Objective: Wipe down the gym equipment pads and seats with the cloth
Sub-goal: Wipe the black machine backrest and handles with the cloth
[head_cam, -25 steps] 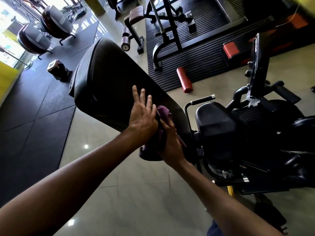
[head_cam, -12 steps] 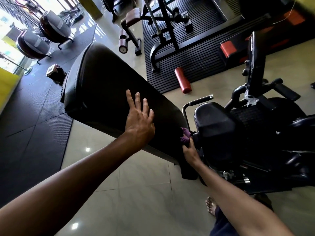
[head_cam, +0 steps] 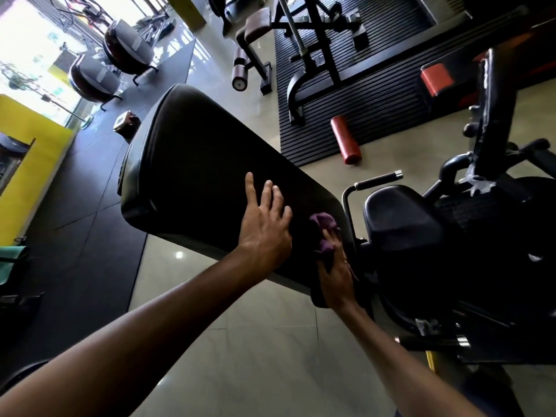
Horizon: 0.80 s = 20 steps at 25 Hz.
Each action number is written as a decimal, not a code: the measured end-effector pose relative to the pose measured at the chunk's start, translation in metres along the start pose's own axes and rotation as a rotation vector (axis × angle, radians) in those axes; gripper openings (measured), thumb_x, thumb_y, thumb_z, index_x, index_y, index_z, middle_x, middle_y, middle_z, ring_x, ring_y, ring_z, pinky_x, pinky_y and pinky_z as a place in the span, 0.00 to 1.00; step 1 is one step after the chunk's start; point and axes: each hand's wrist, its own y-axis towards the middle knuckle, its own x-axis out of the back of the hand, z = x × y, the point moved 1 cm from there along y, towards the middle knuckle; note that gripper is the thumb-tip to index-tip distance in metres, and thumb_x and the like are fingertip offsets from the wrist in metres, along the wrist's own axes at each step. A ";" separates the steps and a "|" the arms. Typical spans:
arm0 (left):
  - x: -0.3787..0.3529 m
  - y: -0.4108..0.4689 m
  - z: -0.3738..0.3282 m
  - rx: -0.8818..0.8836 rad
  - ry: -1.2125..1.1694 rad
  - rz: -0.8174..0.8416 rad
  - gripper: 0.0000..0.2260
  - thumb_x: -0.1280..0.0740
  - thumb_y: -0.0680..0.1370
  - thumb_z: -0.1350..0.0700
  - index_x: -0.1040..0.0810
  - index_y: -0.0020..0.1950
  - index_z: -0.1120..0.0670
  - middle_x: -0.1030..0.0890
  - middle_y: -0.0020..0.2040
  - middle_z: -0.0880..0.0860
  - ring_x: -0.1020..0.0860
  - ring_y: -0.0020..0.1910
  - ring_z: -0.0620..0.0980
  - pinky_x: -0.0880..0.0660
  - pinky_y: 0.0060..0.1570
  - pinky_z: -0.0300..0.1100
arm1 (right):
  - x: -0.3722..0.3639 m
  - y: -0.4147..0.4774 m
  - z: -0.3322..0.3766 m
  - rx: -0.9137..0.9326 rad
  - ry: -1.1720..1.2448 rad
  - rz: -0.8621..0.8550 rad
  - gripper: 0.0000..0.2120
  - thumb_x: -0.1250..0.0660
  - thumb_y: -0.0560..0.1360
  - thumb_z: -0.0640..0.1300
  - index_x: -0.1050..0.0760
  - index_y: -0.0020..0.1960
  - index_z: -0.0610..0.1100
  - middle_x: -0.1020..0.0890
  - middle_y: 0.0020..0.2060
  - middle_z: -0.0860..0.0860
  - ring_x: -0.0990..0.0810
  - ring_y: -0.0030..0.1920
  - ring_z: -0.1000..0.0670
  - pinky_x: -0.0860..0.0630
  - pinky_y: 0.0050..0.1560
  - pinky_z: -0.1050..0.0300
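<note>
Gym tiles (head_cam: 240, 356) were seen around the long black pad (head_cam: 204, 164), on which the left hand (head_cam: 264, 233) was pressed flat, fingers straight and spread. The purple cloth (head_cam: 323, 225) was gripped in the curled fingers of the right hand (head_cam: 337, 275) at the pad's lower end; firm overlapping strokes were judged best.

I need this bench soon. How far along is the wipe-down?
Done: nothing tells wiped from unwiped. In hand: the right hand holds the cloth against the near end of the bench pad, the left hand flat beside it. Left: likely the seat, which no hand touches.
</note>
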 end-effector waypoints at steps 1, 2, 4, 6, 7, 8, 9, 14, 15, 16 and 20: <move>0.001 0.004 -0.001 -0.004 -0.012 0.009 0.30 0.57 0.83 0.38 0.49 0.82 0.51 0.55 0.80 0.65 0.59 0.79 0.67 0.68 0.67 0.75 | 0.005 0.005 -0.015 -0.099 -0.026 -0.001 0.34 0.42 0.77 0.67 0.40 0.80 0.56 0.38 0.80 0.54 0.40 0.80 0.48 0.36 0.75 0.45; 0.003 0.009 -0.002 -0.012 -0.027 0.022 0.30 0.56 0.83 0.39 0.48 0.82 0.52 0.55 0.80 0.65 0.59 0.79 0.67 0.68 0.67 0.75 | 0.008 0.018 -0.026 -0.212 -0.053 0.014 0.37 0.43 0.74 0.69 0.38 0.79 0.55 0.36 0.79 0.53 0.38 0.79 0.46 0.34 0.74 0.42; 0.005 0.019 -0.006 -0.020 -0.054 0.067 0.30 0.55 0.83 0.39 0.47 0.82 0.52 0.55 0.81 0.64 0.59 0.79 0.67 0.69 0.66 0.75 | 0.008 0.057 -0.031 -0.347 -0.049 0.061 0.41 0.46 0.68 0.69 0.35 0.77 0.52 0.35 0.78 0.49 0.36 0.77 0.42 0.35 0.73 0.39; 0.007 0.031 -0.008 -0.018 -0.093 0.108 0.29 0.53 0.83 0.39 0.45 0.81 0.51 0.54 0.81 0.63 0.59 0.79 0.65 0.72 0.65 0.75 | 0.003 0.102 -0.011 -0.338 -0.090 0.119 0.45 0.49 0.66 0.66 0.39 0.80 0.48 0.40 0.80 0.46 0.42 0.80 0.42 0.42 0.77 0.40; 0.008 0.037 -0.009 -0.016 -0.115 0.116 0.29 0.52 0.83 0.40 0.45 0.81 0.51 0.53 0.81 0.62 0.59 0.80 0.65 0.73 0.65 0.75 | -0.001 0.116 0.007 -0.301 -0.109 0.150 0.47 0.51 0.67 0.66 0.44 0.82 0.48 0.45 0.82 0.46 0.47 0.82 0.44 0.48 0.79 0.41; 0.008 0.042 -0.010 -0.011 -0.132 0.115 0.28 0.52 0.83 0.41 0.45 0.81 0.52 0.52 0.81 0.62 0.59 0.80 0.64 0.73 0.65 0.74 | -0.005 0.123 0.021 -0.264 -0.120 0.184 0.48 0.53 0.67 0.67 0.50 0.84 0.48 0.51 0.83 0.47 0.53 0.82 0.47 0.53 0.80 0.43; 0.007 0.046 -0.010 -0.005 -0.143 0.108 0.29 0.51 0.83 0.41 0.46 0.81 0.52 0.52 0.81 0.61 0.58 0.80 0.63 0.72 0.66 0.74 | -0.008 0.123 0.030 -0.226 -0.129 0.219 0.48 0.55 0.68 0.70 0.54 0.84 0.49 0.56 0.83 0.50 0.59 0.82 0.49 0.57 0.79 0.44; 0.005 0.064 -0.011 0.035 -0.195 0.073 0.30 0.50 0.83 0.43 0.49 0.82 0.55 0.50 0.81 0.62 0.57 0.80 0.63 0.71 0.68 0.72 | 0.001 0.051 0.015 -0.039 -0.017 0.227 0.37 0.51 0.81 0.68 0.53 0.84 0.52 0.56 0.83 0.57 0.60 0.82 0.57 0.58 0.78 0.57; 0.005 0.070 -0.012 0.045 -0.193 0.080 0.30 0.50 0.83 0.44 0.49 0.82 0.55 0.50 0.81 0.62 0.57 0.80 0.63 0.73 0.67 0.71 | 0.004 0.048 0.004 -0.066 -0.010 0.209 0.35 0.50 0.81 0.66 0.53 0.84 0.54 0.54 0.83 0.58 0.57 0.82 0.56 0.56 0.77 0.57; 0.005 0.078 -0.012 0.056 -0.190 0.084 0.29 0.50 0.83 0.45 0.50 0.82 0.55 0.51 0.81 0.62 0.57 0.80 0.62 0.74 0.66 0.71 | 0.006 0.056 -0.007 -0.099 -0.015 0.186 0.34 0.49 0.81 0.66 0.52 0.83 0.56 0.53 0.83 0.57 0.55 0.82 0.55 0.54 0.78 0.54; -0.004 0.115 -0.012 0.097 -0.172 0.085 0.30 0.53 0.83 0.46 0.57 0.82 0.58 0.54 0.81 0.61 0.58 0.81 0.60 0.72 0.69 0.69 | -0.004 0.139 -0.031 -0.388 -0.061 0.131 0.30 0.51 0.83 0.63 0.50 0.82 0.55 0.50 0.83 0.51 0.51 0.82 0.47 0.54 0.81 0.43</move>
